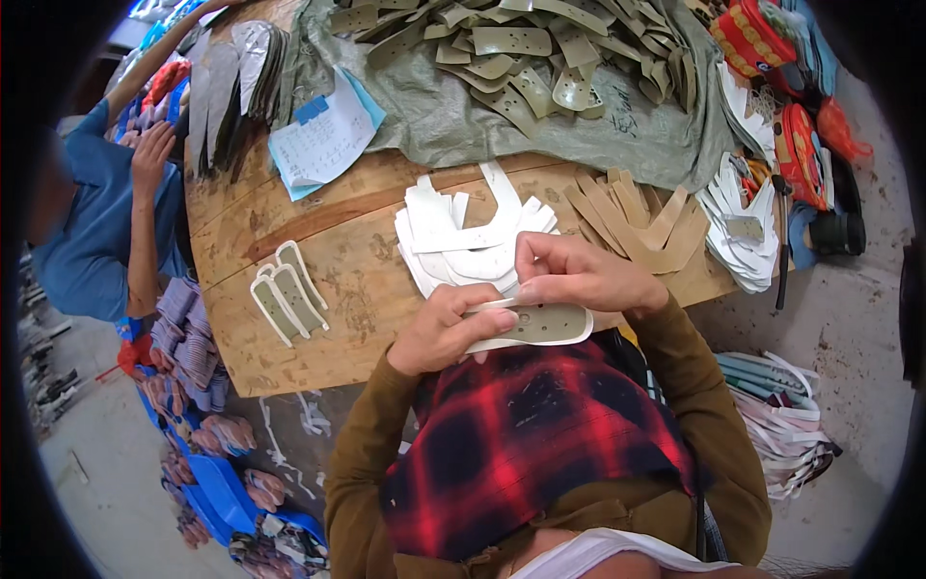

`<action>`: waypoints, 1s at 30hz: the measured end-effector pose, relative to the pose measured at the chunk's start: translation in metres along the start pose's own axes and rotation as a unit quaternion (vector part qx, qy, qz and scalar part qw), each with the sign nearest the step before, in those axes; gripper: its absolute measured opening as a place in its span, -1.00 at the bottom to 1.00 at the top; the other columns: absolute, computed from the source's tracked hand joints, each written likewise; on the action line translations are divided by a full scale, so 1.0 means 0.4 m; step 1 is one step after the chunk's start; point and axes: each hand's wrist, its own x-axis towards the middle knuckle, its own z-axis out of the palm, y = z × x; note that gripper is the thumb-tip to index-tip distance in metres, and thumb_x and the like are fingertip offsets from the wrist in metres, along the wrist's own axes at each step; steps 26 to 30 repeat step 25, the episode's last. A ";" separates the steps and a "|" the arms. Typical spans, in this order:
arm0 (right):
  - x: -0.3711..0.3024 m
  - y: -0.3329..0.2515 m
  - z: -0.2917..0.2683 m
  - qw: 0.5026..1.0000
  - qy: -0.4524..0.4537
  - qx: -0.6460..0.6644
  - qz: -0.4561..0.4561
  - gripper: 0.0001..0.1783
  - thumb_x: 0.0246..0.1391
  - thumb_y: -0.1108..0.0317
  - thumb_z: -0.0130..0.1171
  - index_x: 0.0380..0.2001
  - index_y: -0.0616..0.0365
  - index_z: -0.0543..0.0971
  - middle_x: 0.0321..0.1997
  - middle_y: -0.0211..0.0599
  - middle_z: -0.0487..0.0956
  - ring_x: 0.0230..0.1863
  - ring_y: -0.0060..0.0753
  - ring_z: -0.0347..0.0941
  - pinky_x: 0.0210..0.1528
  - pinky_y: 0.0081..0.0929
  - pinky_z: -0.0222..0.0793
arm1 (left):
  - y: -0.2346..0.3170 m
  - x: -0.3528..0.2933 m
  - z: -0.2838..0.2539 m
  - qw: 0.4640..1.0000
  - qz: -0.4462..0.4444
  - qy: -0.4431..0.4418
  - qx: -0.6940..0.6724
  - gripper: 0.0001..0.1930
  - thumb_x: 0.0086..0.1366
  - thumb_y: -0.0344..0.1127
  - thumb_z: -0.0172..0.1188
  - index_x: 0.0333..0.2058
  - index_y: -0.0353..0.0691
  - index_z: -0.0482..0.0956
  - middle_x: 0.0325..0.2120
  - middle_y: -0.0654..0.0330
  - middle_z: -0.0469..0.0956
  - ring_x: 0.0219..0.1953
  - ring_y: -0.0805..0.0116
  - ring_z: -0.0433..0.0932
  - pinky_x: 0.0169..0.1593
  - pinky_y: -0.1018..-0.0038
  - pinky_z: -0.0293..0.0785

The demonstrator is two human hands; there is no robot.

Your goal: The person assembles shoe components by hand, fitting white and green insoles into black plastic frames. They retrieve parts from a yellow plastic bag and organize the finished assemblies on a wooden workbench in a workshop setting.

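Just above my lap, at the table's near edge, I hold a curved olive plastic plate (552, 325) with small holes and a white edging strip around it. My left hand (439, 331) is closed on the plate's left end, thumb on top. My right hand (593, 278) pinches at the upper rim, where the white edging runs; its fingertips partly hide the spot. Behind my hands lies a stack of white U-shaped pieces (439, 227). To the left, several similar olive plates with white edging (289, 294) stand side by side on the wooden table (357, 338).
Loose olive plates (511, 41) are heaped on a green woven sheet (424, 121). Tan strips (656, 232) and more white pieces (743, 222) lie to the right. A handwritten paper (323, 140) is at the back left. A co-worker in blue (106, 212) sits beside the table's left side.
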 end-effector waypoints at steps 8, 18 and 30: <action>0.010 0.008 -0.009 0.994 0.058 0.087 0.017 -0.85 0.27 0.30 0.12 -0.34 0.07 0.40 -0.37 -0.60 0.35 -0.35 -0.79 0.26 -0.29 -0.74 0.17 | -0.064 0.002 0.036 0.992 -0.001 0.093 -0.090 -0.76 0.38 -0.23 0.15 -0.34 -0.32 0.58 -0.64 0.32 0.53 -0.66 0.62 0.45 -0.58 0.64 0.32; 0.020 -0.060 0.005 0.982 0.085 0.161 0.057 -0.80 0.34 0.23 0.05 -0.35 0.09 0.42 -0.41 -0.53 0.41 -0.47 -0.74 0.29 -0.47 -0.76 0.20 | -0.022 0.022 0.041 0.991 0.014 0.008 -0.135 -0.70 0.49 -0.18 -0.06 -0.13 -0.34 0.47 -0.50 0.23 0.57 -0.66 0.55 0.47 -0.59 0.66 0.36; 0.049 0.045 0.002 0.973 0.207 0.007 -0.099 -0.65 0.31 0.01 0.06 -0.21 0.10 0.42 -0.25 -0.48 0.41 -0.23 -0.65 0.28 -0.13 -0.65 0.19 | -0.046 0.044 0.108 0.984 0.095 0.137 -0.067 -0.74 0.49 -0.18 -0.05 -0.25 -0.28 0.45 -0.60 0.28 0.48 -0.66 0.52 0.48 -0.59 0.56 0.39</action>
